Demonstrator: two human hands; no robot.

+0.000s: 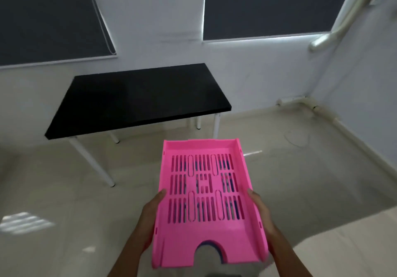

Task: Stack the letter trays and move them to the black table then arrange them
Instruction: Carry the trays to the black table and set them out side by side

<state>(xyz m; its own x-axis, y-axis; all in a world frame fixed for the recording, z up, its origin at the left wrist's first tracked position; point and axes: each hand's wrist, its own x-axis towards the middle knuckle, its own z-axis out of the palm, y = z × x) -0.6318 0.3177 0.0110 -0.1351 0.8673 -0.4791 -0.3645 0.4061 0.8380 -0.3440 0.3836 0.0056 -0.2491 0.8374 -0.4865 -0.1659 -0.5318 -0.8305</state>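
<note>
Carry in hand: left hand [153,212] and right hand [258,210] clasp the long sides of the pink letter tray stack [206,201], in the air short of the black table [137,98]; best kept level, so lower trays don't slip.

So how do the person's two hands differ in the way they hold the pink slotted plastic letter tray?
The left hand grips the pink slotted plastic letter tray on its left edge, fingertips reaching about the middle slot row; the right hand grips the right edge, slightly nearer the camera. Both clasp the sides from outside, carrying it above the floor, short of the black table.
</note>
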